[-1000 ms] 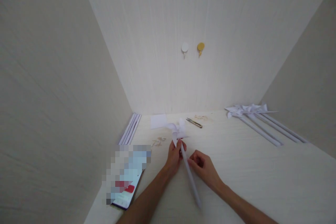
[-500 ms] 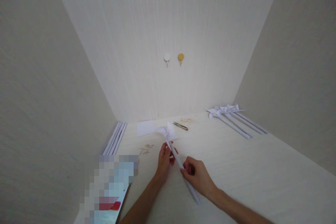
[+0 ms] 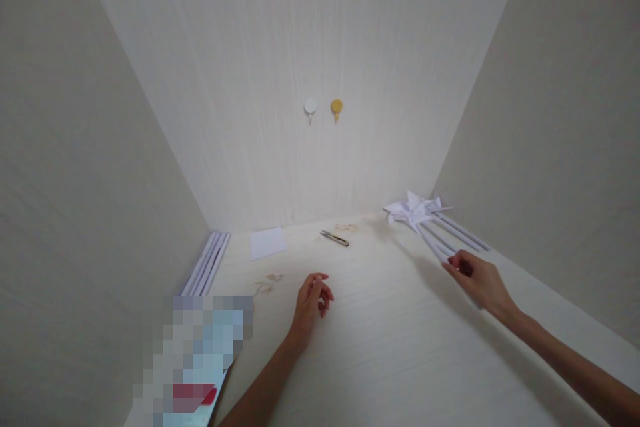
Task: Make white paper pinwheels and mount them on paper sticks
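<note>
My right hand [image 3: 477, 280] pinches the rolled stick of a white paper pinwheel [image 3: 433, 245], holding it at the right side of the table. Its folded blades overlap those of other paper pinwheels [image 3: 469, 233] lying by the right wall, so I cannot separate all of them. Nothing is in my left hand [image 3: 314, 300], which hovers around the middle with loosely bent, parted fingers. Beyond it lies a pair of thread snips [image 3: 335, 238]. A white paper square [image 3: 268, 243] rests to the far left of that hand.
Several rolled paper sticks [image 3: 206, 263] lie along the left wall. Small tan bits [image 3: 270, 282] are scattered nearby, with more tan bits [image 3: 346, 227] behind the snips. A partly pixelated screen [image 3: 210, 347] occupies the lower left. White [image 3: 310, 107] and yellow hooks [image 3: 337, 107] hang on the back wall.
My right hand has carried the pinwheel from the middle to the group at the right. My left hand has let go of it and stayed near the middle.
</note>
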Demonstrator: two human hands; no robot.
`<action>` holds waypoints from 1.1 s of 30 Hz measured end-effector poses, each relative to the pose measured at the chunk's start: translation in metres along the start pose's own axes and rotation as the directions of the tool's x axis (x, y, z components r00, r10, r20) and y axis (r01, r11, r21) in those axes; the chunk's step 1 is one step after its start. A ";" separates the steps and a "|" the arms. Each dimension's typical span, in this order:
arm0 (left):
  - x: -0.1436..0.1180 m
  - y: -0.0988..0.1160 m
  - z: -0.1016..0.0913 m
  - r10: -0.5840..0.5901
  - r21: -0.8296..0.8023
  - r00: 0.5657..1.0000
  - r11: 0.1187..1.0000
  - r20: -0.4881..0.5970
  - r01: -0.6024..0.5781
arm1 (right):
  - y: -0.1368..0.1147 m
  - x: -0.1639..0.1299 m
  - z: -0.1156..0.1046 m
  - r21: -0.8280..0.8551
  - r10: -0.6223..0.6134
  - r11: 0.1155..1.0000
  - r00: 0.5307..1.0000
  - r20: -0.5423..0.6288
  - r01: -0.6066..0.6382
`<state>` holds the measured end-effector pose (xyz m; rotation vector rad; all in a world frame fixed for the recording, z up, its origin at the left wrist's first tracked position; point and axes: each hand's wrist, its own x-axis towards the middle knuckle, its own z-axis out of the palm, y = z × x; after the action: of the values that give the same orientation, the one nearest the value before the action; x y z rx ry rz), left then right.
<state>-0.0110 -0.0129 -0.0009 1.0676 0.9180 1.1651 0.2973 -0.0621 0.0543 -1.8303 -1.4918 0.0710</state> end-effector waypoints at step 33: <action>0.004 -0.002 0.000 -0.037 0.101 0.999 0.994 0.020 0.035 | 0.107 0.046 -0.049 -0.472 0.286 0.843 0.958 -0.012 -0.258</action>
<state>-0.0094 -0.0089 -0.0029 1.1382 0.9841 1.0847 0.4229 -0.0508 0.0464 -2.4475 -1.3548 -0.1135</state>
